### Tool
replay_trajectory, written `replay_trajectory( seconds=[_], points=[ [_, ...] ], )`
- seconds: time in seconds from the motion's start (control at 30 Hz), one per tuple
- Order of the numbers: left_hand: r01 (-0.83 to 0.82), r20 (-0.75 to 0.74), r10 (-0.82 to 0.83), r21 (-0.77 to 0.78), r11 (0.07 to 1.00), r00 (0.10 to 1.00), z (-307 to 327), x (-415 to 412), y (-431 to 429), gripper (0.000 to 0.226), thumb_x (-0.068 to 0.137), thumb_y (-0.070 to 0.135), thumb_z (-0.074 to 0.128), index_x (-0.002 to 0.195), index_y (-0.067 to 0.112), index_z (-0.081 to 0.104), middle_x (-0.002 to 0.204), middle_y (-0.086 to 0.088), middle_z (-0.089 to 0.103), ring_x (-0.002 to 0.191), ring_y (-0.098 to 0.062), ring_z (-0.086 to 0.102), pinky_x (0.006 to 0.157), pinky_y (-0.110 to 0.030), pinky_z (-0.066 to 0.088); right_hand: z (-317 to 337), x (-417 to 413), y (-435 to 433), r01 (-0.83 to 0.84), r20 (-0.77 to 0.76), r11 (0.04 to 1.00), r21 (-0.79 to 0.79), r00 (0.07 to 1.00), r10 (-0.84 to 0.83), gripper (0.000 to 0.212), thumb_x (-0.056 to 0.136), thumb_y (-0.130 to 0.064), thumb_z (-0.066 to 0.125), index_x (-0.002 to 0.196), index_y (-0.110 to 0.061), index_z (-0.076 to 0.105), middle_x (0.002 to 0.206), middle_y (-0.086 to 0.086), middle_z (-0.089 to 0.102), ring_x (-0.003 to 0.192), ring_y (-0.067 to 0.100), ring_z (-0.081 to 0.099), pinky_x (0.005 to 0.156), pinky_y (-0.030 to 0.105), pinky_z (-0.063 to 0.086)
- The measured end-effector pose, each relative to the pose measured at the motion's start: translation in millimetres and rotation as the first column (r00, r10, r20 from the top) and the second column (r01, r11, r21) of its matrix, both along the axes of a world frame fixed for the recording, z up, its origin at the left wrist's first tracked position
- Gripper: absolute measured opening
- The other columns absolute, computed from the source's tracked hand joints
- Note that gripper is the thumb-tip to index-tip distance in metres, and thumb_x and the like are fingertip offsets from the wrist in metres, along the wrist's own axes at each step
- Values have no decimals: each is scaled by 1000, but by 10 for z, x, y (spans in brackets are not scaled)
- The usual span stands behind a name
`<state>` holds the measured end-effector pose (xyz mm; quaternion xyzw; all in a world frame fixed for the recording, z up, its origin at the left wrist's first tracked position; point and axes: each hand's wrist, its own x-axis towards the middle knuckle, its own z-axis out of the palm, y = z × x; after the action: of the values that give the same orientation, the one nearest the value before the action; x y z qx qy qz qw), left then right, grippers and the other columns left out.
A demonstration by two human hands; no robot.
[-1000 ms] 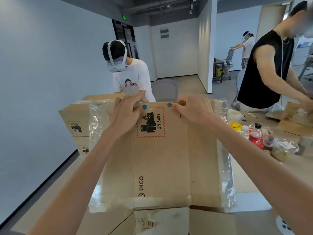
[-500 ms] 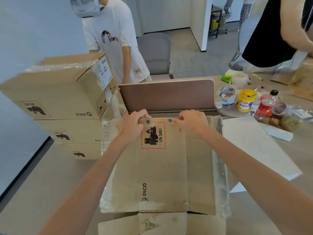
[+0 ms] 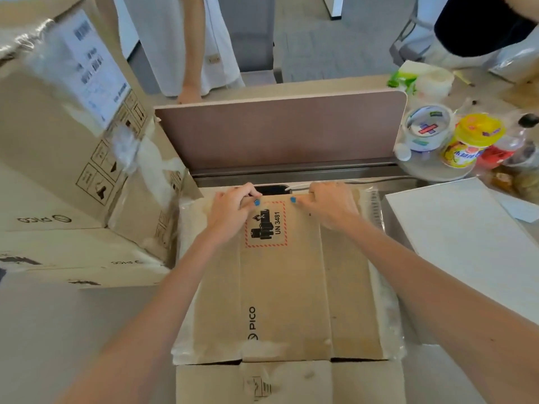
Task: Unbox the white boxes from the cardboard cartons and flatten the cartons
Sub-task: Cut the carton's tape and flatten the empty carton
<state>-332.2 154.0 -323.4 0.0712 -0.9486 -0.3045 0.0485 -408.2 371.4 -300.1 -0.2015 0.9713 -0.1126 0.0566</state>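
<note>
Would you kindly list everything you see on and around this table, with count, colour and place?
flattened carton: one, brown, centre of table, clear film along its sides
stacked cartons: at least three, brown, left
white box: one, white, right of the flattened carton
divider: one, dusky pink, upright behind the flattened carton
jar: one, yellow lid, far right
bottle: one, red label, beside the jar
chair: one, grey, beyond the divider
other people: two, one in white, one in black, far side
table: one, grey
left hand: grips the flattened carton's far edge
right hand: grips the same edge
</note>
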Motion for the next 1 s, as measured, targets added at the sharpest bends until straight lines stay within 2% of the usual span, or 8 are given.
replay_trajectory(
  seconds=[0.1,0.23,0.33,0.4,0.53,0.6,0.83,1.0],
  points=[
    [-15,-5,14,-111,994,1000,-215,-137,-34,15,100,26,55,112,30,63,111,12,59,104,-10,38,91,-28,24,-303,-147,-94,-61,-53,985,164,996,70,48,97,-55,33,107,-15,57,106,1,61,102,20,55,95,36,38],
    [62,80,-45,-223,973,996,-644,-202,-117,33,101,25,52,134,30,56,130,4,61,126,-19,50,112,-40,21,-661,-198,-120,-109,47,965,240,994,101,57,98,-51,33,137,-11,44,136,10,52,127,26,46,113,44,23],
    [102,184,-56,-248,963,981,-878,-183,-110,52,101,26,50,151,31,35,158,3,35,148,-21,26,121,-45,7,-800,-216,-87,-165,122,945,284,983,136,62,99,-51,33,145,-10,35,151,12,37,141,28,31,120,48,2],
    [145,234,-81,-268,953,969,-998,-145,-86,58,102,25,48,154,34,23,163,3,17,152,-21,10,120,-47,1,-866,-197,-51,-211,169,937,279,971,168,61,100,-50,31,147,-12,33,152,10,36,142,28,29,119,49,-5],
    [163,288,-82,-270,949,954,-1236,103,11,54,104,35,38,153,36,14,163,6,5,153,-19,2,123,-51,6,-1040,54,4,-227,313,950,213,937,154,56,101,-44,35,148,-15,29,149,10,39,137,28,35,116,45,17],
    [155,265,-73,-302,941,961,-1353,264,61,53,104,40,33,154,34,16,163,6,2,153,-18,0,122,-46,3,-1225,260,44,-220,272,960,174,948,167,56,99,-41,37,149,-17,25,147,7,38,134,26,36,113,42,23],
    [154,284,-36,-407,900,958,-1586,378,75,57,100,46,4,156,35,-6,164,3,-15,151,-18,-17,122,-44,-5,-1710,618,62,-142,152,981,134,981,121,73,94,-62,21,154,-22,8,161,4,3,149,22,-4,120,48,4],
    [149,236,-46,-439,886,971,-1702,289,23,58,102,44,12,157,33,1,166,-1,-7,153,-21,-8,124,-48,5,-1862,525,71,-128,94,982,136,989,116,76,92,-66,12,154,-25,-3,161,2,-9,148,19,-9,120,48,3]
  ],
)
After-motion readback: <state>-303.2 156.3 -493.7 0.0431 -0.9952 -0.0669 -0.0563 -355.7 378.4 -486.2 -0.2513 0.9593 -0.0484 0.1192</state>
